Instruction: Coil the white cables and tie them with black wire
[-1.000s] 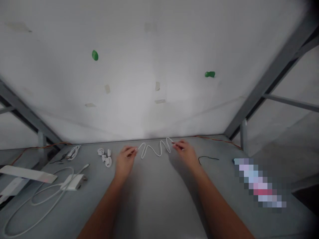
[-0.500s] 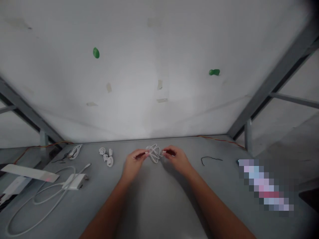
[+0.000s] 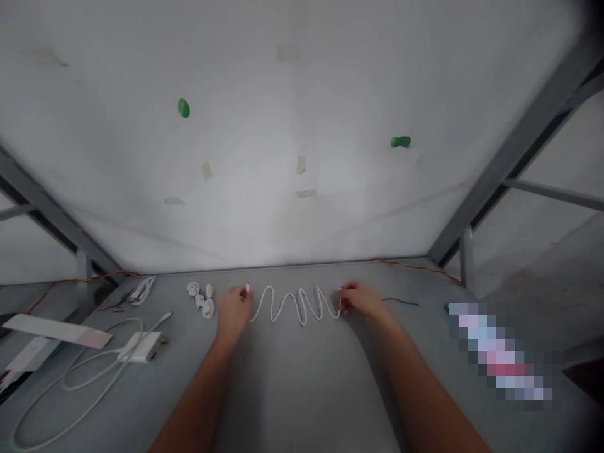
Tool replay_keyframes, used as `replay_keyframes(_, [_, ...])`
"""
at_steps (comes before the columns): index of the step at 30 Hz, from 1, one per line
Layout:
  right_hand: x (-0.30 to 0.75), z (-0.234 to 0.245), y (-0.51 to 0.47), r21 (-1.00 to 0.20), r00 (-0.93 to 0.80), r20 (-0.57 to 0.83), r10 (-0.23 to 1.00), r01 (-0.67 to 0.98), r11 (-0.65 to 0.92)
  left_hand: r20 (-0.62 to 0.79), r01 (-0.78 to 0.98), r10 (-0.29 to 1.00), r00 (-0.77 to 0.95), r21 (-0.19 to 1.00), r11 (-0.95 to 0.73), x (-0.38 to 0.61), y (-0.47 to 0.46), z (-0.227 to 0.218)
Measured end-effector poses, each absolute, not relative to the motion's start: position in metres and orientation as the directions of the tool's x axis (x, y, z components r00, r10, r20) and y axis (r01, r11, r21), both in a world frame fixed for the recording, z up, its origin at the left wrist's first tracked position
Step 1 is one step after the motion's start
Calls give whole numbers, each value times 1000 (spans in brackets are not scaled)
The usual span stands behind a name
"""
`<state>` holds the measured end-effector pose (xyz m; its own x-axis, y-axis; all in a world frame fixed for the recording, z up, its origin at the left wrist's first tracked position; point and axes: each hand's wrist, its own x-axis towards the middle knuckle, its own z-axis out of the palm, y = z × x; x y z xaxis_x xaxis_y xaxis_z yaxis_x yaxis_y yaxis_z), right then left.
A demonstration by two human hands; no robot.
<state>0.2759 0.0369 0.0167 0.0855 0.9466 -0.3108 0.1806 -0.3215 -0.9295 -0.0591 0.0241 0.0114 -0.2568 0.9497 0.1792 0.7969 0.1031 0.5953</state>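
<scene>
1. markings: the object (image 3: 500,352) at the right is pixelated; any print on it is illegible.
2. white cable (image 3: 302,308): thin, smooth, formed into a row of narrow waves; located between the hands, over the grey table (image 3: 306,396).
3. left hand (image 3: 233,311): fingers closed in a pinch on one cable end, white tip protruding upward.
4. right hand (image 3: 363,303): fingers pinched at the opposite end; slightly blurred.
5. tied white bundle (image 3: 207,306): near the left hand.
</scene>
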Motion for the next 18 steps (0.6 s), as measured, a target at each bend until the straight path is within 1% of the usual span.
replay_keyframes(2, [262, 12, 32, -906, -18, -392, 920, 181, -383, 135, 822, 982, -133, 569, 33, -39, 18, 6])
replay_keyframes(5, [236, 9, 23, -888, -168, -457, 873, 135, -439, 131, 763, 991, 13, 640, -95, -5, 6, -4])
replay_keyframes(7, [218, 7, 17, -896, -247, -441, 863, 79, -436, 158, 707, 985, 73, 688, -163, 12, 0, -10])
replay_keyframes(9, [202, 6, 11, -910, -292, -395, 871, -5, -414, 196, 704, 977, 87, 681, -199, 24, -5, -14])
replay_keyframes(12, [188, 2, 5, -917, -297, -332, 895, -122, -380, 190, 761, 980, 62, 626, -169, 32, -9, -18])
replay_keyframes(15, [184, 1, 4, -919, -335, -296, 895, -157, -363, 166, 793, 985, 34, 596, -128, 36, -11, -21])
replay_keyframes(18, [184, 3, 5, -921, -372, -262, 891, -179, -346, 205, 794, 979, 8, 593, -131, 38, -11, -23])
